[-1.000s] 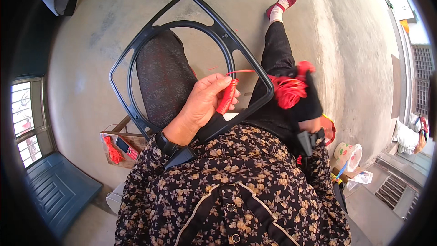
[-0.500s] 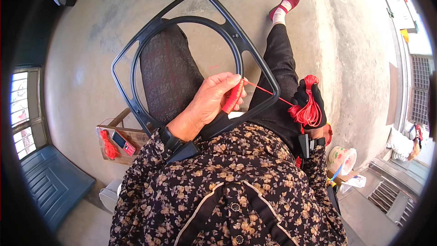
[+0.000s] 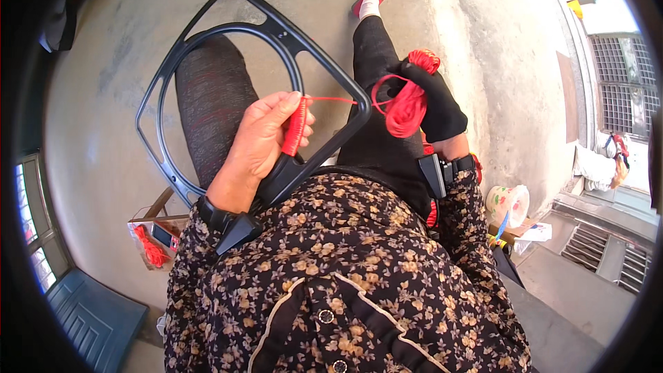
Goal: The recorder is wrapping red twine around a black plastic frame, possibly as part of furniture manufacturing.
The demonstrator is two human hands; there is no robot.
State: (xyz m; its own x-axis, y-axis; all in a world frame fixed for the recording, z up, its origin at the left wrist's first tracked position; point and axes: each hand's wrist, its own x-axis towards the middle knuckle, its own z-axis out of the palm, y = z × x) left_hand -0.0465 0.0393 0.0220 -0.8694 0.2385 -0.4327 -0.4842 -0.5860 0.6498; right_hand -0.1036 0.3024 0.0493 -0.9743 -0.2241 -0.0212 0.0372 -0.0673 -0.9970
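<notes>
Fingers [image 3: 293, 107] of bare left hand [image 3: 259, 148] curled around red-wrapped stretch [image 3: 295, 128] of black plastic frame [image 3: 276, 34], thumb pressing the wrapping. Frame resting across lap, ring opening over left knee. Taut red cord [image 3: 331, 99] running from wrapping to loose red cord bundle [image 3: 407, 107], gripped in closed, black-gloved right hand [image 3: 435, 100] just beyond frame's right edge. Below left, open box [image 3: 155, 235] with more red cord on concrete floor [image 3: 90, 131].
</notes>
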